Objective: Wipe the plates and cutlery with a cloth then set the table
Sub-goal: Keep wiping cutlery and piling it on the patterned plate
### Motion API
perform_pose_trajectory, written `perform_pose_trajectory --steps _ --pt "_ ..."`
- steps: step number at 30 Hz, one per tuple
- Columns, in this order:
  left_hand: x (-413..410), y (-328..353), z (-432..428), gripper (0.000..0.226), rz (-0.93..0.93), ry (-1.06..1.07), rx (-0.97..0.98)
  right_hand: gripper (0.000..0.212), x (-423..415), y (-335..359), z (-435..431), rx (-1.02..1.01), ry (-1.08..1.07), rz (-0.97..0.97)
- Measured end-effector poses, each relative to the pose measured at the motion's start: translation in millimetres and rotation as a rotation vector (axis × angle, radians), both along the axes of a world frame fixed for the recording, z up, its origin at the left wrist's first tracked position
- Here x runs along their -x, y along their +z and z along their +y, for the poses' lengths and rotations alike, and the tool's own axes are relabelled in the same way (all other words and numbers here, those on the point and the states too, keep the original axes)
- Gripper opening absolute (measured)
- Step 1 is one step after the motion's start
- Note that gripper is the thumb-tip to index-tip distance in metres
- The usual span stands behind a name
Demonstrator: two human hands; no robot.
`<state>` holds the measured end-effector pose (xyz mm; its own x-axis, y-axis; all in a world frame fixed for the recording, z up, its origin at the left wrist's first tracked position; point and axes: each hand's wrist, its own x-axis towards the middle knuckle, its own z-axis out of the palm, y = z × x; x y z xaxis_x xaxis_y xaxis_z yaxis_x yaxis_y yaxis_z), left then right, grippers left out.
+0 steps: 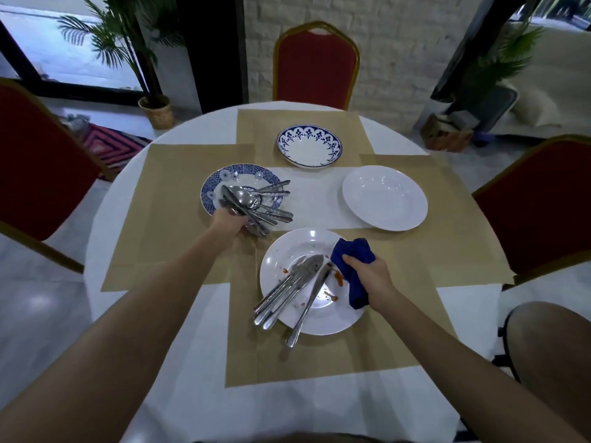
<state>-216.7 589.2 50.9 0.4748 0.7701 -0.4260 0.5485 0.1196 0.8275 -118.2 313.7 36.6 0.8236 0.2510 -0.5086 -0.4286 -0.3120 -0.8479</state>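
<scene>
L hand (228, 223) is gripping a fanned cutlery bundle (248, 199); R hand (367, 273) is clutching the blue cloth (351, 254).
Risk: loose pcs slipping from the grip, chipping the patterned plate (209, 187) below.

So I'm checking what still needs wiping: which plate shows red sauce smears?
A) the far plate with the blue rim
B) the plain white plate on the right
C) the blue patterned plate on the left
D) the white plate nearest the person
D: the near plate has red smears on it, right beside the cloth that the right hand grips.
</scene>
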Motion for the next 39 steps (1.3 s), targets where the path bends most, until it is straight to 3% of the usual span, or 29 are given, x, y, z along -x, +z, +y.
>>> perform_pose_trajectory --steps 3,7,9,12,15,17,22,25,31,35,39 --pt "-2 -2 1 0.022 0.047 -0.032 -0.104 0.029 2 0 1 -0.011 -0.007 0.006" --pt "-2 3 -18 0.031 0.208 -0.131 -0.470 0.024 5 2 4 -0.033 -0.015 0.017" --pt "0 2 -37 0.035 0.095 -0.186 -0.655 0.028 6 4 6 -0.029 -0.018 0.012" --pt "6 -2 -72 0.029 -0.121 -0.361 -0.764 0.030 6 3 8 -0.018 -0.029 0.015" --pt "11 -6 -103 0.018 -0.030 -0.642 -0.795 0.038 8 6 9 -0.045 -0.070 0.043" --pt "16 -2 -121 0.018 0.067 -0.759 -0.774 0.041 8 9 7 -0.065 -0.093 0.066" --pt "32 -5 -158 0.033 0.324 -0.944 -0.711 0.027 15 20 -3 -0.126 -0.086 0.112" --pt "35 -12 -165 0.028 0.385 -0.972 -0.685 0.017 17 19 -7 -0.103 -0.064 0.095" --pt "41 -10 -166 0.023 0.269 -0.813 -0.529 0.028 19 18 -15 -0.052 -0.020 -0.036" --pt "40 4 -167 0.016 0.026 -0.679 -0.239 0.012 19 30 -16 -0.092 -0.008 -0.199" --pt "35 17 -171 0.018 -0.065 -0.577 -0.099 0.011 22 43 -11 -0.064 0.092 -0.391"
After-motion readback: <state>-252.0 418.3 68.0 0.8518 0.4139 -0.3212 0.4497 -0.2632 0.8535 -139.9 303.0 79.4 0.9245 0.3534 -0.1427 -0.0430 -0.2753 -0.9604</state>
